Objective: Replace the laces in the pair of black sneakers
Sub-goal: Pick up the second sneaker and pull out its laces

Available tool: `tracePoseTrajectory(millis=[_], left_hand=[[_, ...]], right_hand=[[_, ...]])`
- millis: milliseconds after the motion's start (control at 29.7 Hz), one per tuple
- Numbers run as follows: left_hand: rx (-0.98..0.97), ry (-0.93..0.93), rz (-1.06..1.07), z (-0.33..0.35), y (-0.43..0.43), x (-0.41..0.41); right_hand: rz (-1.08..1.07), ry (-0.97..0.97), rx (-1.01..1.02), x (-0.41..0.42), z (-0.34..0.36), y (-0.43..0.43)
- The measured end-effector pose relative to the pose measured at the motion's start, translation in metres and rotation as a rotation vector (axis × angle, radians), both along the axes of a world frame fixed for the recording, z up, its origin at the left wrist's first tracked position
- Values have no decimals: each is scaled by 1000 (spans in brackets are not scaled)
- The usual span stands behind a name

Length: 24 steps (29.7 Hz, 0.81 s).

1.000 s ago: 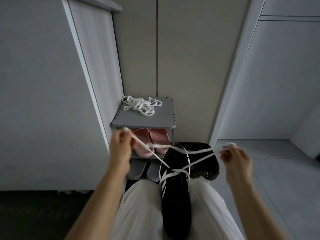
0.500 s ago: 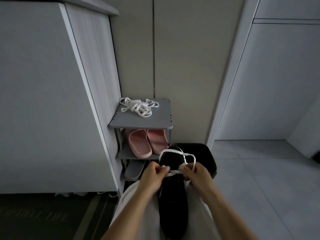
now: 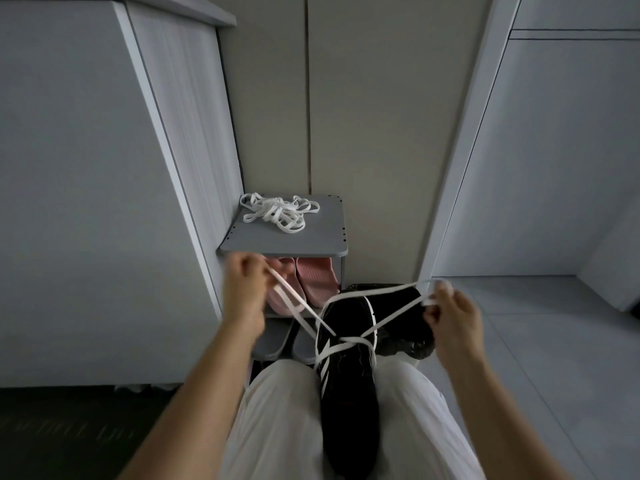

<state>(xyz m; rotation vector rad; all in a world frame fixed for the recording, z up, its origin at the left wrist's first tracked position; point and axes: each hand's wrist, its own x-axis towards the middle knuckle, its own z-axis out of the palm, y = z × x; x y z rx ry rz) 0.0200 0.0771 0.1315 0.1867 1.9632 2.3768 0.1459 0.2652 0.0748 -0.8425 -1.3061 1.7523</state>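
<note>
A black sneaker (image 3: 348, 386) with white side stripes lies between my thighs, toe pointing away. A white lace (image 3: 349, 341) crosses over its upper and runs out to both sides. My left hand (image 3: 244, 289) grips the left lace end, raised up and to the left of the shoe. My right hand (image 3: 450, 311) pinches the right lace end out to the right. A loose bundle of white laces (image 3: 277, 211) lies on top of the grey shoe rack (image 3: 325, 244).
Pink slippers (image 3: 313, 277) sit on the rack's middle shelf, grey slippers (image 3: 277, 342) below. A black bin (image 3: 401, 320) with a dark liner stands behind the sneaker. A white cabinet (image 3: 104, 202) is at left, tiled floor (image 3: 554, 358) at right.
Half a second ago both hands were together over the sneaker's laces. They have since spread apart, pulling the lace ends taut to left and right.
</note>
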Motion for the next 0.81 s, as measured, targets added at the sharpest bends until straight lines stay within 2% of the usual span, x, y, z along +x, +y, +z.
tracePoseTrajectory(millis=[67,101,168,303,437,571,639,706,807], left_hand=[[201,24,30,27,-15,-18],[174,54,27,30,-19,-23],[-44,90,-64,16,-17,-20],[-548,57,-458,-47,3,18],[-704,203,-556,-94,8,32],[-823,182,-541,-96,12,25],[-832,186,-566,-92,10,21],[-765,156,-541,-87,7,17],[-538,58,-364,-67,-2,9]], right_hand=[[-55,89,-60,7,11,11],[-39,55,-52,7,12,10],[70,-64,-22,4,0,2],[307,-213,65,-1,-29,-27],[433,-362,278,0,-37,-47],[477,-486,443,-3,-35,-49],[495,-533,485,-4,-37,-45],[458,-485,450,-3,-40,-43],[240,-178,113,4,-35,-29]])
